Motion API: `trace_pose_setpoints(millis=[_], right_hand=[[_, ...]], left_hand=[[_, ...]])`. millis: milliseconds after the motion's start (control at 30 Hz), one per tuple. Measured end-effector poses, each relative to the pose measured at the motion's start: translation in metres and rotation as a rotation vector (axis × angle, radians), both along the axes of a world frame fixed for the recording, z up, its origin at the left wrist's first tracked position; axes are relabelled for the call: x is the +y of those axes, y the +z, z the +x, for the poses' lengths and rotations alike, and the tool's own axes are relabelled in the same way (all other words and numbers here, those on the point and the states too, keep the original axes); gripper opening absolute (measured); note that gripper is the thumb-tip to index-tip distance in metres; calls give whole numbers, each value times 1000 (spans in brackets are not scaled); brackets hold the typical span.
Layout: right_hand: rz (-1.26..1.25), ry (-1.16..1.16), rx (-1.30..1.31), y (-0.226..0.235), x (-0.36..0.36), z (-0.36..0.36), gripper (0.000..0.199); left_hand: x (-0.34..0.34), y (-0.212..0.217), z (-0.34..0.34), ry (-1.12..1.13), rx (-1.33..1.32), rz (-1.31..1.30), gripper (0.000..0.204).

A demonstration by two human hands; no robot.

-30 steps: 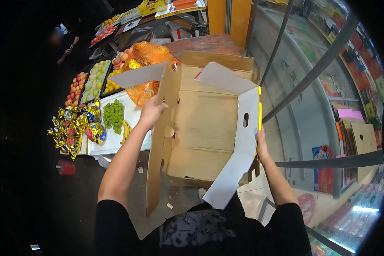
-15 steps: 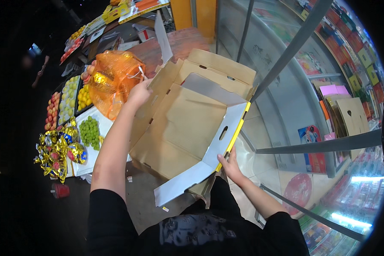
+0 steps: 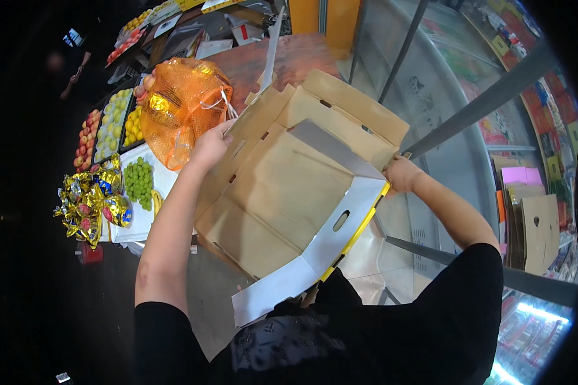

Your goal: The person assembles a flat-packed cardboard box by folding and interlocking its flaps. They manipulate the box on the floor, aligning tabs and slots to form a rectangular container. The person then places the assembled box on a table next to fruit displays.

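A partly unfolded cardboard box point(image 3: 273, 199), brown inside with white flaps and a yellow outer edge, is held in front of me, tilted. My left hand point(image 3: 210, 146) is closed on its left wall, thumb over the upper edge. At the right corner, my right hand point(image 3: 402, 174) grips the box with fingers curled, some of them hidden behind the cardboard. An orange mesh bag point(image 3: 181, 109) with gold-wrapped items lies just beyond my left hand; its white tie is close to my fingers.
Green grapes point(image 3: 137, 181) and gold-foil packages point(image 3: 88, 208) rest on a white-topped stand at left, beside trays of pale fruit point(image 3: 112, 122) and red fruit point(image 3: 87, 141). A reddish wooden table point(image 3: 308, 54) is ahead. Metal-framed glass doors point(image 3: 424, 90) rise at right. Another person stands far left.
My right hand has moved from the yellow near edge up to the box's right corner. The view has shifted slightly. My left hand keeps its hold on the left wall.
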State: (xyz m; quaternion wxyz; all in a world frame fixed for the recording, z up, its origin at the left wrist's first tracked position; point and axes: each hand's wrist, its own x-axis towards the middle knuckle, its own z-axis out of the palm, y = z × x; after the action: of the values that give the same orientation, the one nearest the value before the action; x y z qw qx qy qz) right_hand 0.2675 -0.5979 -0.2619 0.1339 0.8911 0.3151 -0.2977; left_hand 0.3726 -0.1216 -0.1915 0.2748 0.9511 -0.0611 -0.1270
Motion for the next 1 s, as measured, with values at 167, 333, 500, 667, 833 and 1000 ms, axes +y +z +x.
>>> trace_pose_setpoints(millis=[167,333,500,667,833,1000], right_hand=[[213,-235,368,-7,-9,22,49],[366,-351,376,-10,-7,22,43],[629,-432,264,-20,-3,20,38],[743,-309,155,-14,14,29,32],[721,-299,195,-8,9,21,34],[702,-399,151,-11,-23,-3,29]], left_hand=[[3,-3,-2,13,-29,15,44],[-1,2,-7,31,-36,55,41],[-7,4,-11,-1,-21,10,41],[7,-9,-8,41,-26,-46,43],[-17,2,-39,53,-130,150,54],[-78,-1,-123,-150,-310,116,68]])
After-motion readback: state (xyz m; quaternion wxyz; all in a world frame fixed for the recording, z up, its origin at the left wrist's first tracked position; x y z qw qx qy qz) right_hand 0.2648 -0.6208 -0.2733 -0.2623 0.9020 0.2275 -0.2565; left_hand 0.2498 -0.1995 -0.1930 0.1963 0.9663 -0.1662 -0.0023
